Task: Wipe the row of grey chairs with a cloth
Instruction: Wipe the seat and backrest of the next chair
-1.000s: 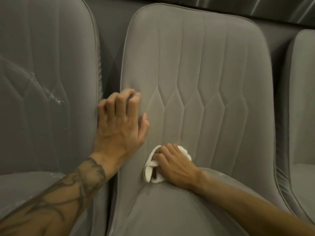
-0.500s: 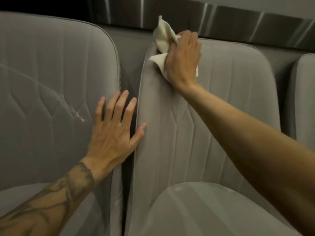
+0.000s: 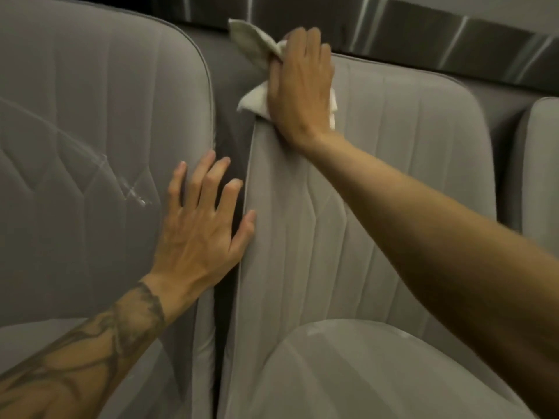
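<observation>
Up at 12 o'clock, on the top left corner of the middle chair (image 3: 408, 176), the right hand (image 3: 301, 92) presses a white cloth (image 3: 255, 99) to the backrest, its grip pressed together and pinching a fold that sticks up beside the thumb. Its forearm runs down to 4 o'clock, hiding part of that backrest. At 9 o'clock the left hand (image 3: 199, 225), grip spread flat and holding nothing, bridges the dark gap (image 3: 233, 146) between the left chair (image 3: 90, 116) and the middle one. A glossy creased streak (image 3: 133, 189) marks the left chair; a third chair (image 3: 541, 164) shows at 3 o'clock, under a metal strip (image 3: 453, 34).
</observation>
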Demonstrator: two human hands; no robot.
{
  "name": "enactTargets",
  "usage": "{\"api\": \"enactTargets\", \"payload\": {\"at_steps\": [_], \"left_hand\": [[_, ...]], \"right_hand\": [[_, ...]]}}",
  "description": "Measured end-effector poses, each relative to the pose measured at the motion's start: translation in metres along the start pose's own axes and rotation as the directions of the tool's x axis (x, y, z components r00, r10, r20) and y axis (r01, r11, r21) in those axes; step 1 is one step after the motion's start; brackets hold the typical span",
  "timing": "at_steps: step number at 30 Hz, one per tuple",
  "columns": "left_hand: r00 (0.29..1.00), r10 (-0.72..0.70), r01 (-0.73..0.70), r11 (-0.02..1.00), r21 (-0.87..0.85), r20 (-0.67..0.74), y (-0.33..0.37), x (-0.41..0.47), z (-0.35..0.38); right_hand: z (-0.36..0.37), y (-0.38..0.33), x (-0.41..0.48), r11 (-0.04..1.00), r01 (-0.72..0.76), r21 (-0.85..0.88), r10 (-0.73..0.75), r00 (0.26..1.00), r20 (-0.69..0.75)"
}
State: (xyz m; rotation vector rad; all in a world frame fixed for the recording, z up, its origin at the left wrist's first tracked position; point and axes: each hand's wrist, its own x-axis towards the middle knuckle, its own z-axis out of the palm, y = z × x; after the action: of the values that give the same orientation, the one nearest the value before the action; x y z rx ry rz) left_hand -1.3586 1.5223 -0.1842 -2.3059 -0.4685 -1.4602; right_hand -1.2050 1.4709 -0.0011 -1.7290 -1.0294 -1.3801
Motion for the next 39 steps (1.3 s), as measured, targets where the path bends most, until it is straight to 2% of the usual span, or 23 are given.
{"api": "enactTargets", "payload": {"at_steps": [3, 5, 7, 9, 11, 14, 17, 20, 23, 26, 27, 29, 31, 33, 34, 36, 39], "left_hand": [[0.999, -0.016, 0.016, 1.000, -0.027, -0.029, 0.000, 0.000, 0.001], [0.999, -0.020, 0.019, 0.999, -0.040, -0.037, 0.001, 0.000, 0.001], [0.999, -0.021, 0.020, 0.999, -0.033, -0.034, -0.002, 0.000, 0.002], [0.999, -0.023, 0.022, 0.999, -0.036, -0.025, -0.003, -0.001, 0.001], [1.000, -0.025, 0.025, 0.999, -0.031, -0.012, -0.003, -0.002, -0.001], [1.000, -0.030, 0.030, 0.999, -0.039, 0.004, -0.001, -0.001, -0.004], [0.999, -0.047, 0.048, 0.997, -0.062, 0.018, -0.001, -0.005, -0.009], [1.000, -0.015, 0.016, 0.998, -0.064, 0.018, -0.002, -0.017, -0.013], [0.999, -0.048, 0.047, 0.998, -0.051, -0.016, -0.004, -0.024, -0.014], [0.993, -0.109, 0.106, 0.993, -0.049, -0.048, -0.003, -0.027, -0.015], [0.992, -0.116, 0.113, 0.992, -0.055, -0.047, -0.002, -0.028, -0.015], [0.992, -0.121, 0.119, 0.991, -0.070, -0.029, -0.003, -0.032, -0.016], [0.995, -0.102, 0.102, 0.991, -0.083, 0.007, -0.006, -0.037, -0.019], [0.997, -0.066, 0.069, 0.996, -0.063, 0.041, -0.009, -0.042, -0.022], [0.997, -0.055, 0.058, 0.997, -0.052, 0.052, -0.010, -0.043, -0.024], [0.997, -0.048, 0.051, 0.998, -0.041, 0.067, -0.011, -0.044, -0.027], [0.995, -0.049, 0.052, 0.998, -0.025, 0.091, -0.008, -0.047, -0.032]], "right_hand": [[-0.015, -0.005, -0.078, 0.951, 0.244, 0.191, -0.261, 0.963, 0.069], [-0.022, 0.003, -0.083, 0.921, 0.347, 0.180, -0.370, 0.921, 0.118], [-0.013, 0.008, -0.045, 0.952, 0.298, 0.077, -0.303, 0.951, 0.069], [-0.004, 0.008, -0.005, 0.990, 0.140, -0.012, -0.140, 0.990, 0.035], [0.000, 0.005, 0.006, 0.999, 0.030, -0.020, -0.029, 0.999, 0.029], [-0.010, -0.008, -0.054, 0.987, 0.119, 0.111, -0.126, 0.990, 0.058], [-0.038, -0.014, -0.133, 0.941, 0.179, 0.287, -0.232, 0.959, 0.165], [-0.039, -0.004, -0.117, 0.932, 0.278, 0.234, -0.323, 0.929, 0.182], [-0.021, -0.005, -0.048, 0.957, 0.271, 0.105, -0.284, 0.949, 0.139], [-0.010, -0.012, -0.034, 0.993, 0.113, 0.025, -0.115, 0.988, 0.100], [-0.012, -0.015, -0.052, 0.994, 0.098, 0.039, -0.102, 0.990, 0.095], [-0.025, -0.018, -0.113, 0.977, 0.120, 0.176, -0.141, 0.983, 0.115], [-0.046, -0.012, -0.182, 0.953, 0.128, 0.275, -0.192, 0.957, 0.219], [-0.060, -0.004, -0.212, 0.944, 0.151, 0.292, -0.235, 0.931, 0.280], [-0.060, -0.002, -0.204, 0.945, 0.168, 0.282, -0.247, 0.929, 0.276], [-0.052, -0.002, -0.165, 0.944, 0.200, 0.262, -0.251, 0.951, 0.180], [-0.038, -0.007, -0.107, 0.981, 0.024, 0.195, -0.052, 0.989, 0.141]]}}
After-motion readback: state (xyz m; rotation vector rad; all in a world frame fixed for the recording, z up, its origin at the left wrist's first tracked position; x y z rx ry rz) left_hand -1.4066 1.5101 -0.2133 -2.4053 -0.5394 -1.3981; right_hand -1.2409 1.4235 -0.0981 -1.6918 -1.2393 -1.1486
